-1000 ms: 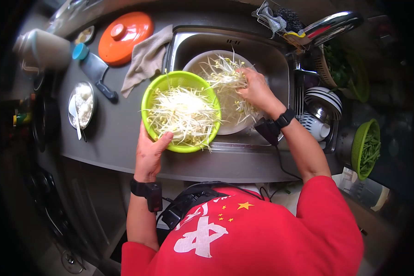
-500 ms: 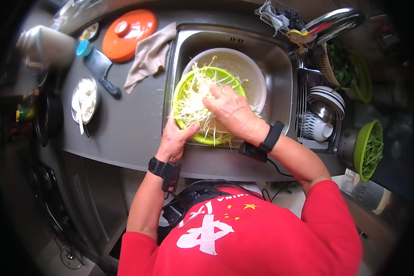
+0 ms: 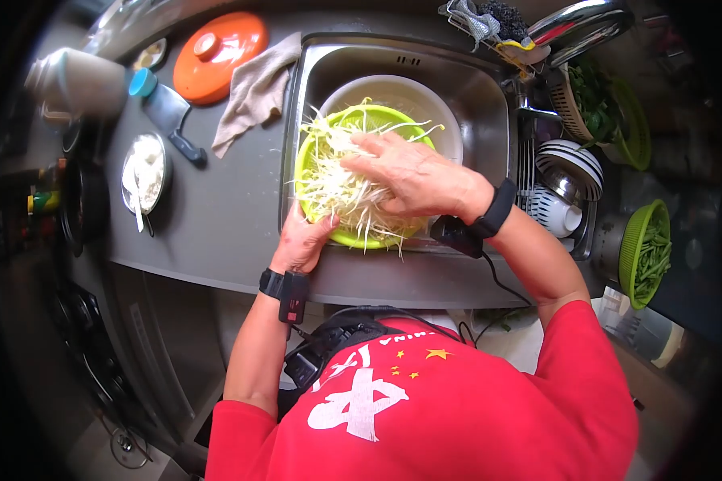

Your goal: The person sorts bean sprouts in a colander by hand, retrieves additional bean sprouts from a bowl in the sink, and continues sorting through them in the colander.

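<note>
Pale bean sprouts are heaped in a lime-green basket, some hanging over its rim. The basket sits at the front of the sink, overlapping a white basin behind it. My left hand is closed on the basket's near left edge, thumb on top and fingers hidden beneath. Across the right part of the heap lies my right hand, palm down, its fingers stretched out and apart on the sprouts.
A steel sink surrounds the basin. Left of it are a beige cloth, an orange lid, a cleaver and a bowl of white food. Dishes and a basket of green beans stand on the right.
My right hand has shifted slightly right and its fingers have spread out over the sprouts. The sprouts are heaped further toward the near side. My left hand stays on the basket.
</note>
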A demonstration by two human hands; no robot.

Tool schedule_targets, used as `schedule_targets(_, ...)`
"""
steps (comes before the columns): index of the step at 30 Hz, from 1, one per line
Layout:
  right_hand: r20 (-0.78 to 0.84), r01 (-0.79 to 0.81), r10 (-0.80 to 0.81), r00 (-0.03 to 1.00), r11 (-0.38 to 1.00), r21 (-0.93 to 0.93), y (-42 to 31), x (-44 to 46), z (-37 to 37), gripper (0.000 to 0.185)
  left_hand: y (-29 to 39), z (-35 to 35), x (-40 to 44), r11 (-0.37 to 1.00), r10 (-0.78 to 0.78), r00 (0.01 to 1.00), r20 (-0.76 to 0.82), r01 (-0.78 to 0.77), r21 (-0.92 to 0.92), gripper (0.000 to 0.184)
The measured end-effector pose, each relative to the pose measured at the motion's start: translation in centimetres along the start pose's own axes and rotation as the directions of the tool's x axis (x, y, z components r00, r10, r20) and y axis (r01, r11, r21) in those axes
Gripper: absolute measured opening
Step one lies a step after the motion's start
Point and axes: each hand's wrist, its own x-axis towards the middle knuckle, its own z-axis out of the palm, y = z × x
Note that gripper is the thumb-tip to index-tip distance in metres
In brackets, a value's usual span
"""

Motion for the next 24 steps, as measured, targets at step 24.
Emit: schedule_targets(24,-0.295,0.018,-0.059,0.954,0.990,-0.141,4.1,6.9,-0.5,0.010,0.0,1.8,1.0,0.999,-0.035,0.999,0.021,0.035,0.022,0.079)
